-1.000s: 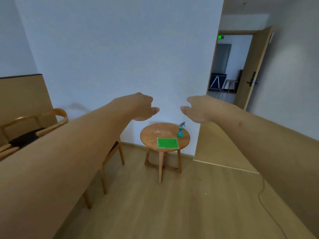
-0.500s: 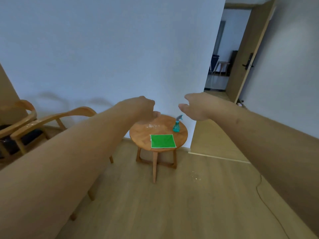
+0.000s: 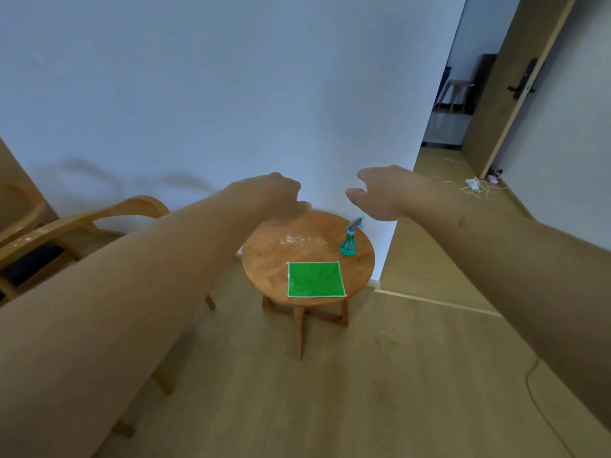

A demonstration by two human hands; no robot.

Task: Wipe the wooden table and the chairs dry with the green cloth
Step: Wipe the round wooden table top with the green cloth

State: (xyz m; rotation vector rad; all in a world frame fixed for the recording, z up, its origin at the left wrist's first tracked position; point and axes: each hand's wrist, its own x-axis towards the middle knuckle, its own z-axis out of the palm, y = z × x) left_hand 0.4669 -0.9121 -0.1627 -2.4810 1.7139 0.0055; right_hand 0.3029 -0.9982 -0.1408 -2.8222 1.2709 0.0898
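Green and square, the flat cloth with a white edge (image 3: 315, 280) lies spread on the near part of the round wooden table (image 3: 264, 259), just short of its front rim. A teal plastic spray bottle (image 3: 349, 239) stands upright on the table's right side, behind the cloth and apart from it. Water droplets (image 3: 292, 240) glisten on the tabletop's far half. Both bare arms extend forward above the floor. The left hand (image 3: 274, 200) and right hand (image 3: 380, 195) hang with fingers loosely curled, gripping nothing. A curved wooden armchair (image 3: 99, 216) stands at the left.
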